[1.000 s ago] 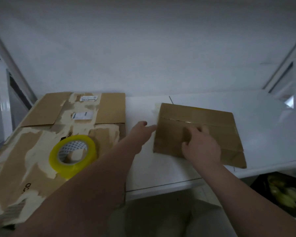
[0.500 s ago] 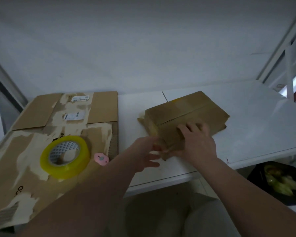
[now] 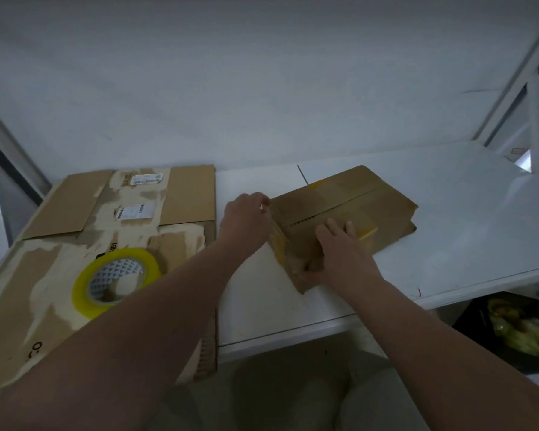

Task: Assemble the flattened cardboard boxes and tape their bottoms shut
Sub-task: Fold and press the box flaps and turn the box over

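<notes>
A small brown cardboard box (image 3: 346,200) lies on the white table (image 3: 448,219), turned at an angle, with yellowish tape along its seam. My right hand (image 3: 339,253) grips its near corner, fingers spread on top and thumb under the edge. My left hand (image 3: 246,219) presses against the box's left end, fingers curled at the upper corner. A large flattened cardboard box (image 3: 56,244) with torn labels lies at the left. A roll of yellow tape (image 3: 115,281) rests on it, partly hidden by my left forearm.
A white wall rises right behind the table. A dark bin (image 3: 517,331) with yellow-green scraps stands on the floor at the lower right. White frame posts (image 3: 535,119) stand at the right edge. The table's front edge runs close to my body.
The small box has turned further and shifted toward me. My left hand moved up from the box's near corner to its left end. My forearm now covers the pink object on the flattened box.
</notes>
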Action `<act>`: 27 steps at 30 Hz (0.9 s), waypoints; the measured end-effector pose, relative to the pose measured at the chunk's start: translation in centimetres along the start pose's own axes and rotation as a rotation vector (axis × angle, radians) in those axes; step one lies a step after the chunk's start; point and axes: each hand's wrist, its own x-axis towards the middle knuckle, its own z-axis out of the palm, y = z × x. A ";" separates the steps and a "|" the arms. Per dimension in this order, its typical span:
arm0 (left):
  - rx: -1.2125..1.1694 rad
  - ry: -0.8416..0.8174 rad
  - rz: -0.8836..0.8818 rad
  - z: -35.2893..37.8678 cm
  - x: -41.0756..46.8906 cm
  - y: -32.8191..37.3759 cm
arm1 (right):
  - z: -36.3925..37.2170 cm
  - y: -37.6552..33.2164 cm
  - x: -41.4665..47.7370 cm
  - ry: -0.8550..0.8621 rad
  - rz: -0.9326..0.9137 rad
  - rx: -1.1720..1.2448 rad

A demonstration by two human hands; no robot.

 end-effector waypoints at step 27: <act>0.289 -0.378 0.095 -0.4 0.6 -0.4 | 1.7 1.4 -3.1 0.130 -0.353 -0.302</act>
